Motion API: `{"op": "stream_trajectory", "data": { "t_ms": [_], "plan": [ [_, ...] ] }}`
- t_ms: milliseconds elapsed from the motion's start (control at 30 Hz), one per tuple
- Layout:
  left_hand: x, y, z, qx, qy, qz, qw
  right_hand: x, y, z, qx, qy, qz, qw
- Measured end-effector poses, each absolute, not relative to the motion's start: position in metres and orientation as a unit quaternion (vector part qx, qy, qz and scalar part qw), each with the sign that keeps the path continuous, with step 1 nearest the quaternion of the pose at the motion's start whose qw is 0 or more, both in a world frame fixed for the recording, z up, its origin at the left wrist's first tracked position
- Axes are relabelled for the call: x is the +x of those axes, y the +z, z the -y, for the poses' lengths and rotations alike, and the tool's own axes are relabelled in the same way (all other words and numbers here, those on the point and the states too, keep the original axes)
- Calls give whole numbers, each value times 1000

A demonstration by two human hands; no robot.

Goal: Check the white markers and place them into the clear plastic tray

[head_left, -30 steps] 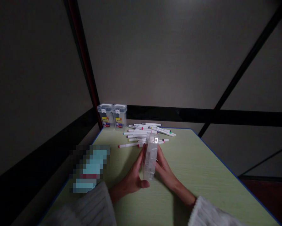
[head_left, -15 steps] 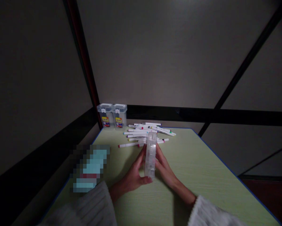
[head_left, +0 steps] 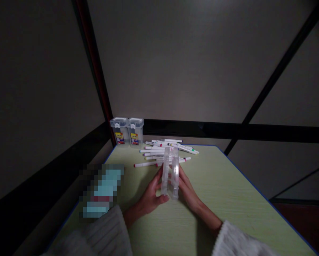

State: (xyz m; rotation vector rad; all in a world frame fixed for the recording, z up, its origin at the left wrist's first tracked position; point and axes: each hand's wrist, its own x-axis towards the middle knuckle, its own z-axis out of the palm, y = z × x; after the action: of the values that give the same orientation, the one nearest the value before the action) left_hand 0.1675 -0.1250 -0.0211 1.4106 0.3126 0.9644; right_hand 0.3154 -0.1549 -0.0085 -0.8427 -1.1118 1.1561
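Between my hands, a clear plastic case stands on edge above the table, its two halves parted by a narrow gap along the top. My left hand grips the left half, with the thumb at its near end. On the other side, my right hand holds the right half; its fingers are partly hidden behind the plastic. Just beyond the case lies a loose pile of white markers with coloured ends. The case hides some of them.
Two clear lidded boxes with yellow and blue labels stand at the back left corner. A pixelated light-blue patch covers something at the left edge. The pale green table has a blue edge; dark-trimmed walls rise behind and to the left.
The case has opened slightly: its halves were together and now a gap shows between them. My hands have shifted a little apart. The markers and boxes have not moved.
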Motion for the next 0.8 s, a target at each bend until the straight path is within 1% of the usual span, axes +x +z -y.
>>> {"op": "stream_trajectory", "data": {
  "t_ms": [100,233,433,600,800],
  "plan": [
    [167,-25,122,624,423,-140,642,317,-14,153,-352,519,464,625],
    [167,-22,120,607,418,-130,663,320,-19,149,-345,532,433,641],
    [169,-11,121,568,444,-115,684,318,-7,150,-327,577,378,646],
    [167,-28,114,534,463,-125,696,320,-7,151,-326,603,328,650],
    [162,-37,112,514,442,-161,718,324,-13,149,-315,623,294,653]
  ]
}}
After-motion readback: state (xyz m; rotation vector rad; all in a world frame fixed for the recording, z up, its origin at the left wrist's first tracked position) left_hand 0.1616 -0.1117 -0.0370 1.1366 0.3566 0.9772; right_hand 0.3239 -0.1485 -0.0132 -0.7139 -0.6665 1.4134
